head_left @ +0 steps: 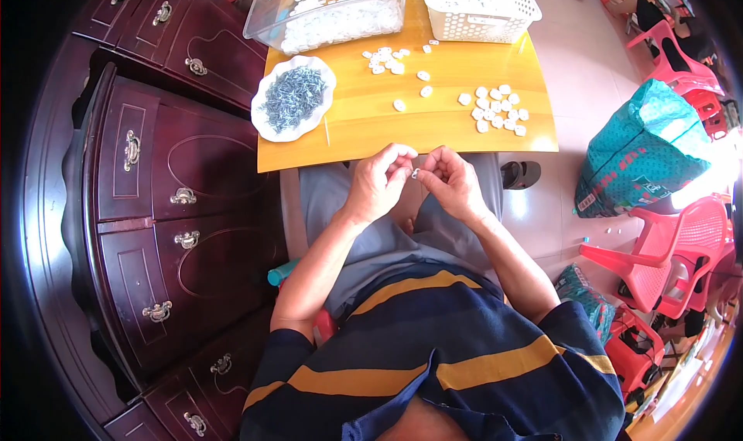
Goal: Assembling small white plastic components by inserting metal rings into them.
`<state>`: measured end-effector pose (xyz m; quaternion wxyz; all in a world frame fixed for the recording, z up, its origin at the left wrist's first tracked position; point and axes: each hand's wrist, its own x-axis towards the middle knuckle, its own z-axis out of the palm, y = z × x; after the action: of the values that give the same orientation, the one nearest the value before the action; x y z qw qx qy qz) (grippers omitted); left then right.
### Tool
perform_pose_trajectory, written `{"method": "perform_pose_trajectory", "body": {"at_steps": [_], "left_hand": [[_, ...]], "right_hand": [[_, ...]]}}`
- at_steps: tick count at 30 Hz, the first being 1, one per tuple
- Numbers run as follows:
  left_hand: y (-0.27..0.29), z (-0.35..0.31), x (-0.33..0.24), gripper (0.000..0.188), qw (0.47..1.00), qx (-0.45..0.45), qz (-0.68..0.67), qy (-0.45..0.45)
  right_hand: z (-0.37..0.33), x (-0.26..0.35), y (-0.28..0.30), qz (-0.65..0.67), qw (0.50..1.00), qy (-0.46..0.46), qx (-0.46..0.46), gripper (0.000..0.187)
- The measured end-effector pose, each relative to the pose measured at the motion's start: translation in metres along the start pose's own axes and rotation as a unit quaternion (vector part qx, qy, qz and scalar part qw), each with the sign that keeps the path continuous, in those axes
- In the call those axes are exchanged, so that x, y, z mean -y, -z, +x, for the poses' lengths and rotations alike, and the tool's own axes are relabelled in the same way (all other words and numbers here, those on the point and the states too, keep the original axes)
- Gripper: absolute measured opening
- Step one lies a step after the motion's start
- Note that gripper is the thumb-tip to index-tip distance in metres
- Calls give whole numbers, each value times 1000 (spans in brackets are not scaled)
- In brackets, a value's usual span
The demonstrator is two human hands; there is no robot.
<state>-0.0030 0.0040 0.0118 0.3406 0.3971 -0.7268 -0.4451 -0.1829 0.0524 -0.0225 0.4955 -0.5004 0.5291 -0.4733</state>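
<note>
My left hand (377, 184) and my right hand (453, 186) meet just off the near edge of the wooden table, above my lap. Between their fingertips is a small white plastic piece (416, 173), pinched from both sides and partly hidden by the fingers. On the table, loose white pieces lie in a group (495, 110) to the right and a smaller pile (385, 59) farther back, with a few single ones between. A scalloped white dish (329, 104) at the left holds many thin grey metal pins or nails (292, 99). A thin pale stick (326, 130) lies beside it.
At the table's back stand a clear bin (267, 37) full of white pieces and a white perforated basket (484, 28). Dark wooden drawers (186, 147) line the left. To the right are a teal bag (642, 151) and pink plastic chairs (650, 259).
</note>
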Motion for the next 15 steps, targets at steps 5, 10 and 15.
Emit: {"method": "perform_pose_trajectory", "body": {"at_steps": [5,10,15], "left_hand": [[-1,0,-2,21,1000,3,16,-6],[-3,1,-1,21,999,-2,45,-25],[-6,2,-2,22,998,-9,56,-34]], "right_hand": [[0,2,0,-15,1000,0,-7,13],[-1,0,-1,9,1000,-6,-15,15],[-1,-9,-2,41,999,-7,-18,17]]}}
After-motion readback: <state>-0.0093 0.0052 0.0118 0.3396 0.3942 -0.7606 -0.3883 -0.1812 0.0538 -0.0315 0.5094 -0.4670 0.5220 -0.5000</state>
